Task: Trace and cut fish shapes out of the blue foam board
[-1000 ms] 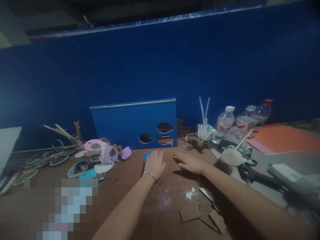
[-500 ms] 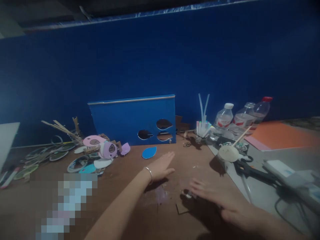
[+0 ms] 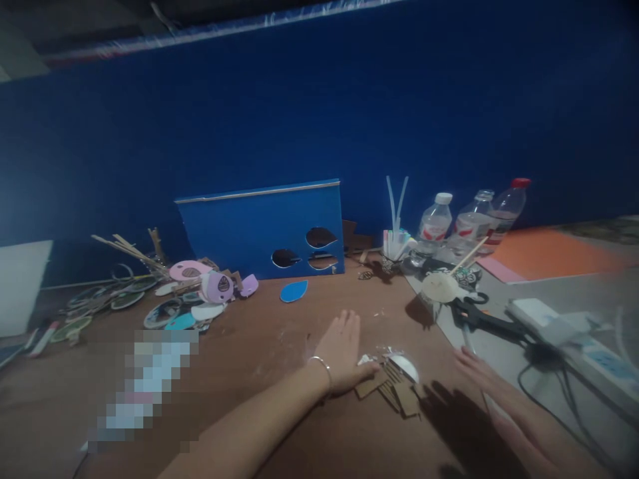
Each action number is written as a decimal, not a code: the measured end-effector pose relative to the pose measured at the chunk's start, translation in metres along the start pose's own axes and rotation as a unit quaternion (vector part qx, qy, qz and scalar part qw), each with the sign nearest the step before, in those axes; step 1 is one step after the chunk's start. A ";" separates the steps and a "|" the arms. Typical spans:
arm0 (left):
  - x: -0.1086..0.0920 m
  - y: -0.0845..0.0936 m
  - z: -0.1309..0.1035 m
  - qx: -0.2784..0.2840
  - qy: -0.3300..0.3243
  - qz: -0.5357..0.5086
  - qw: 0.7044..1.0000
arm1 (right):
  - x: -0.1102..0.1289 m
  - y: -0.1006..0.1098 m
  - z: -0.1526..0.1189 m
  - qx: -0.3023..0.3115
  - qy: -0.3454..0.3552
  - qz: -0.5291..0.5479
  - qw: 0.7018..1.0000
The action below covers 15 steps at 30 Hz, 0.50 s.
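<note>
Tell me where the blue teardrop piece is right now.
In the head view, the blue teardrop piece lies on the table, slightly left of centre, just in front of the standing blue board and beyond the left hand.

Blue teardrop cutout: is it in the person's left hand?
No, the blue cutout lies on the tabletop, apart from the left hand.

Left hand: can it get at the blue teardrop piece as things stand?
Probably yes. The left hand has its fingers extended, and the blue teardrop piece lies just beyond, slightly left. Nothing seems to stand between; the cardboard scraps sit on the thumb side.
</note>
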State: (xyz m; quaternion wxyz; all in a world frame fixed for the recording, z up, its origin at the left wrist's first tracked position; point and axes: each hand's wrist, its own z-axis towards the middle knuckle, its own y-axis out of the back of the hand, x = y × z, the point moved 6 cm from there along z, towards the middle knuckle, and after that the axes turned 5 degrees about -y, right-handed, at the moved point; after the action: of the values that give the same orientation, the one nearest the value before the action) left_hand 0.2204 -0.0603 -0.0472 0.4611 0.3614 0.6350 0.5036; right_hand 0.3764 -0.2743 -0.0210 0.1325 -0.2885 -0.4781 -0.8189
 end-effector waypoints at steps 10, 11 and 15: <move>-0.094 -0.011 0.035 0.024 -0.106 -0.160 0.981 | -0.015 0.054 0.009 -0.061 -0.029 0.034 0.997; -0.104 -0.012 0.032 0.010 -0.089 -0.186 0.978 | -0.021 0.059 0.008 -0.071 -0.031 0.035 0.996; -0.167 -0.025 0.014 -0.007 -0.090 -0.284 0.955 | -0.024 0.075 0.012 -0.077 -0.030 0.028 0.996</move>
State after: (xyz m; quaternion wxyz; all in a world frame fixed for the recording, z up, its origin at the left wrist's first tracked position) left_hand 0.2862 -0.2164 -0.0359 0.6429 0.2069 0.6637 0.3215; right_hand 0.4363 -0.3037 0.0219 0.1187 -0.3361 -0.4094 -0.8399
